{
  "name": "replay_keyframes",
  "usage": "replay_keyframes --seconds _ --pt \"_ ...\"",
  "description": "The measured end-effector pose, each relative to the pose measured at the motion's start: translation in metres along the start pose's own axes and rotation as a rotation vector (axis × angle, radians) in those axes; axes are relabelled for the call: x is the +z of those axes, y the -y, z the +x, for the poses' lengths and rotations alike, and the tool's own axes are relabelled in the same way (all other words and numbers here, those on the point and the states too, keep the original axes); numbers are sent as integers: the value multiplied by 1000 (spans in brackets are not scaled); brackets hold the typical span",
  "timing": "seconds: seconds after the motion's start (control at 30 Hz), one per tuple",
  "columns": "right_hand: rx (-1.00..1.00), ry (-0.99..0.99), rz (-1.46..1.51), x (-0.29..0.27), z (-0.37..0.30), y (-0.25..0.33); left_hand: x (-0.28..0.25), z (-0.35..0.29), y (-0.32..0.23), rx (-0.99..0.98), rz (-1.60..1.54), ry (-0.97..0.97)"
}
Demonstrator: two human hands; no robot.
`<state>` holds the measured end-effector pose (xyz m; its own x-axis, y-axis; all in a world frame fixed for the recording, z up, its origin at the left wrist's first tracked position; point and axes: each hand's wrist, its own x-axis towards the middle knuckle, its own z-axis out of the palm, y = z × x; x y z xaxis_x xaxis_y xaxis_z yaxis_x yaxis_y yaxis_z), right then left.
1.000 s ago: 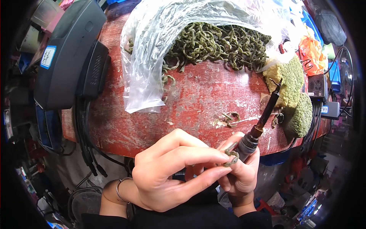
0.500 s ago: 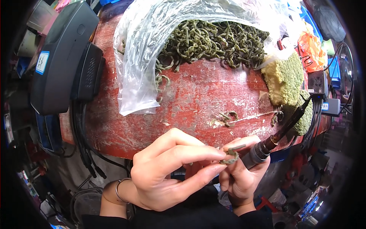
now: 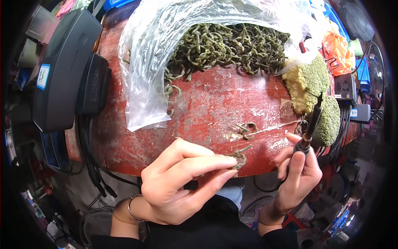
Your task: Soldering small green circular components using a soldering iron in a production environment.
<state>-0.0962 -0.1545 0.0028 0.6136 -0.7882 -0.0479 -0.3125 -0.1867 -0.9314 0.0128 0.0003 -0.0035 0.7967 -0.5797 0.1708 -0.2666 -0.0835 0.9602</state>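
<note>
Between the thumb and fingertips of my left hand (image 3: 178, 182), a small mottled green ring (image 3: 243, 156) with a short stem is pinched above the table's near edge. My right hand (image 3: 299, 180) grips the dark handle of a soldering iron (image 3: 314, 118), apart from the ring. The iron points up and away, its fine forked tip overlapping the yellow-green sponge (image 3: 311, 76) in this view; contact is unclear. A similar loose ring (image 3: 248, 130) lies on the table just beyond my hands. Farther back, a big heap of green rings (image 3: 228, 50) spills from a clear plastic bag (image 3: 145, 91).
The worn red table (image 3: 199, 112) ends just in front of me. At left stands a dark grey device (image 3: 66, 70) with hanging cables. A second sponge (image 3: 327, 124), a small black box (image 3: 344, 88) and an orange plastic bag (image 3: 336, 52) line the right side.
My right hand has moved right, away from the ring, and the soldering iron now stands steeper. My left hand still pinches the ring, shifted slightly left.
</note>
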Motion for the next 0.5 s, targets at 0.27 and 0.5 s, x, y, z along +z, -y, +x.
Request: replay_keyframes --seconds 0.27,0.5 --pt "-39 -266 -483 -25 19 -22 2 1 8 1 -30 -17" --pt "-282 17 -373 -18 -17 -17 0 0 11 -28 30 -98"
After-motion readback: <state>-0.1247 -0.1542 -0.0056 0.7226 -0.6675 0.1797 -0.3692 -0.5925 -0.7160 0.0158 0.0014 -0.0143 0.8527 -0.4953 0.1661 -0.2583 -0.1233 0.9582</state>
